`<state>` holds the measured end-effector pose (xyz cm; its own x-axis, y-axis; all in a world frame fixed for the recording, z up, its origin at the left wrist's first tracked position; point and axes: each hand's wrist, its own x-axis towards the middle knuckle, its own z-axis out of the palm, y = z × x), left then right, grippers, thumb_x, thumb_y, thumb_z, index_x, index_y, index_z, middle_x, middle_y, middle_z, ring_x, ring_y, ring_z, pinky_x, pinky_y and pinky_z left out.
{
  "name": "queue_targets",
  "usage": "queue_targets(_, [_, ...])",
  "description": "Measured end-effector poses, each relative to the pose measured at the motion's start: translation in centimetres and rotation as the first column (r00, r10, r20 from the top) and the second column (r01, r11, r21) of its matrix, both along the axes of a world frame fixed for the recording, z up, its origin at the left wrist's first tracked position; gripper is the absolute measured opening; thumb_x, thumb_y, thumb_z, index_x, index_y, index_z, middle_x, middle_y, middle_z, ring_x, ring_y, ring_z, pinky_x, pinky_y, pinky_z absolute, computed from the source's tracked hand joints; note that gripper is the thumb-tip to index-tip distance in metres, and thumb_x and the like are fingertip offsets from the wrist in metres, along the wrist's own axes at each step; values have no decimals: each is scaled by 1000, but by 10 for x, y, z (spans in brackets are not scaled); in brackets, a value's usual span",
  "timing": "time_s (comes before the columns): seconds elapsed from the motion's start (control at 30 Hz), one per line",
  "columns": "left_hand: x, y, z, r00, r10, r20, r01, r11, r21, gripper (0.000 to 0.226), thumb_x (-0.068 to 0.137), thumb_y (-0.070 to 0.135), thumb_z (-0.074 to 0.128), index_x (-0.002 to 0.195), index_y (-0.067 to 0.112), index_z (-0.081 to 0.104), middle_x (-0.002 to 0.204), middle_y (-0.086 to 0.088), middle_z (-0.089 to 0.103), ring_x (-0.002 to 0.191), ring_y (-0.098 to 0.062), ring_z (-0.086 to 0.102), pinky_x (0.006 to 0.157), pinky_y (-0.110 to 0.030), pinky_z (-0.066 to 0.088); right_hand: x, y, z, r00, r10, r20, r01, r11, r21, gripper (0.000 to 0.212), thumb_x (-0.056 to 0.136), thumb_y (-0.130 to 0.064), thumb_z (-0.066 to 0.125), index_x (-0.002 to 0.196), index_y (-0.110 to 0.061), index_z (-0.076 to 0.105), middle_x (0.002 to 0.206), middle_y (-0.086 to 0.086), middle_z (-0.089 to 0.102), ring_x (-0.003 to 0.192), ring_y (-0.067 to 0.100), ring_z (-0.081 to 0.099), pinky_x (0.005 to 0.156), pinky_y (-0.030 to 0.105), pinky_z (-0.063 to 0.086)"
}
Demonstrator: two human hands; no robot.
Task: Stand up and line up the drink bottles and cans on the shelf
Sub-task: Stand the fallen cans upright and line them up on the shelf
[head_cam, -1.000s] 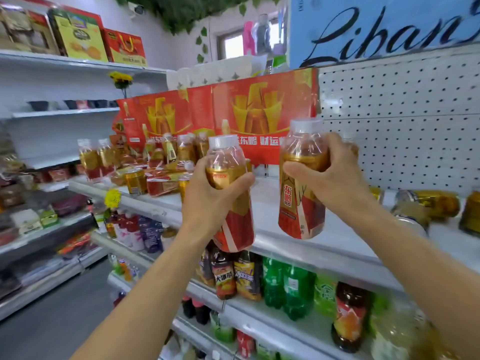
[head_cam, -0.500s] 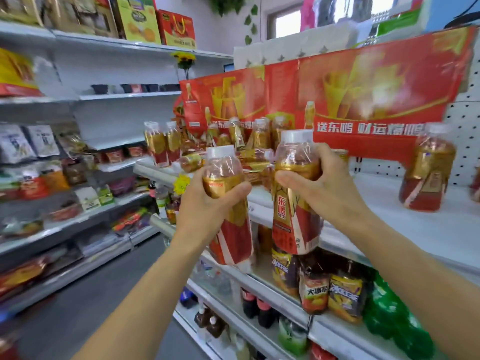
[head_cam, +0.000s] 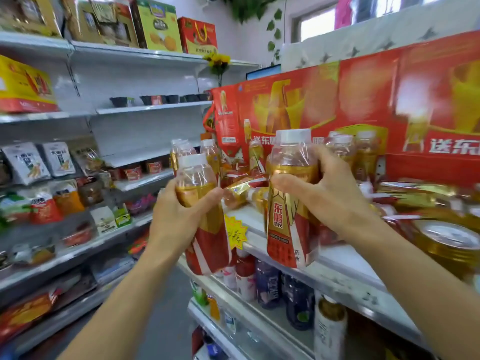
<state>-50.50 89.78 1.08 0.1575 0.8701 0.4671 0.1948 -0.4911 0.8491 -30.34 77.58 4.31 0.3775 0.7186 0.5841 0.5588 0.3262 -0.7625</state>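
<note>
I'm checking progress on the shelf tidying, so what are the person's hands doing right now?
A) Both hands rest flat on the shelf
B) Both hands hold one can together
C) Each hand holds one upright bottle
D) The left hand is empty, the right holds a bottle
C: the left hand has its grip around one white-capped bottle, and the right hand holds another bottle, both upright.

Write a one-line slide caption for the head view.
Left hand and right hand each grip an upright drink bottle before the shelf.
</note>
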Motion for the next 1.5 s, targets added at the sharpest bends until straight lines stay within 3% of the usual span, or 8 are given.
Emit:
queue_targets(0.27, [-15, 142, 1, 997, -74, 15, 73, 996, 60, 57, 64, 64, 78, 110, 40, 56, 99, 14, 71, 91, -7, 69, 87, -44, 56, -21, 98, -4, 992, -122, 43, 123, 992, -27, 45, 69, -44, 79, 104, -31, 56, 92, -11, 65, 77, -4, 63, 65, 18, 49])
queue_targets(0.4, [2, 203, 1, 980, -198, -13, 199, 976, 94, 58, 67, 61, 79, 112, 36, 52, 101, 13, 70, 94, -7, 68, 89, -44, 55, -36, 139, -9, 961, -273, 48, 274, 962, -16, 43, 70, -37, 82, 100, -29, 52, 86, -14, 60, 68, -12, 57, 56, 5, 40])
queue_targets(0.57, [30, 256, -8, 936, -346, -62, 351, 931, 100, 69, 70, 56, 79, 124, 28, 46, 106, 13, 67, 98, -7, 65, 92, -42, 53, -50, 183, -21, 904, -427, -14, 425, 902, -70, 52, 72, -35, 82, 110, -25, 47, 96, -14, 58, 74, -14, 56, 59, 6, 42])
queue_targets(0.7, [48, 276, -18, 898, -438, -37, 439, 896, 65, 79, 71, 53, 80, 133, 25, 40, 115, 8, 64, 105, -12, 63, 96, -41, 51, -56, 205, -32, 843, -533, -74, 525, 844, -107, 58, 77, -29, 80, 120, -21, 41, 96, -18, 54, 74, -16, 55, 59, 1, 40])
queue_targets(0.83, [61, 285, -22, 875, -479, -63, 483, 873, 63, 66, 74, 47, 80, 122, 31, 39, 113, 10, 62, 103, -12, 61, 90, -30, 47, -58, 216, -36, 778, -618, -109, 608, 785, -117, 62, 81, -33, 76, 127, -23, 36, 99, -22, 49, 82, -12, 49, 60, 6, 37])
queue_targets(1.07, [75, 294, -29, 848, -525, -66, 528, 848, 34, 77, 72, 53, 79, 132, 33, 35, 117, 11, 64, 104, -13, 62, 97, -41, 49, -58, 237, -41, 730, -671, -129, 663, 741, -108, 62, 81, -33, 76, 126, -24, 34, 110, -9, 53, 95, 4, 56, 73, 19, 43])
queue_targets(1.37, [77, 294, -32, 849, -522, -76, 527, 848, 56, 77, 79, 53, 72, 137, 27, 28, 137, 2, 43, 127, -17, 42, 109, -36, 36, -61, 240, -54, 737, -669, -93, 669, 743, -39, 64, 82, -27, 76, 129, -24, 32, 115, -9, 54, 100, -3, 57, 75, 7, 46])
queue_targets(1.5, [75, 291, -29, 878, -452, -154, 469, 878, 94, 81, 82, 50, 69, 143, 18, 27, 142, -1, 35, 132, -16, 26, 103, -28, 23, -64, 239, -59, 748, -655, -108, 654, 755, -46, 68, 80, -29, 77, 131, -26, 32, 123, -4, 55, 109, 7, 58, 93, 25, 50])
